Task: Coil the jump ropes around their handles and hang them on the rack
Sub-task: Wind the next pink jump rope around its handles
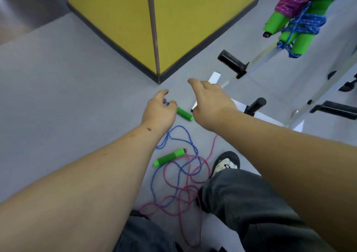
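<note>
Blue rope [174, 156] and pink rope [190, 190] lie tangled on the floor [67, 97], loops overlapping between the person's legs.

One green handle [184, 114] lies at 12 o'clock of the tangle, a second green handle [169, 157] sits within it.

Left hand [159, 113]: fingers curled, pinching the blue cord where it meets the far handle.

Right hand [210, 105]: hovering at 3 o'clock of that handle, fingers loosely curved, holding nothing.

Judgement: cord light, limp, snag-prone; foam handles stiff and grippy. Best hold is the handle body, drawing blue free of pink first.

Coiled ropes [301, 18] already hang on the rack [270, 55] at 2 o'clock.
</note>
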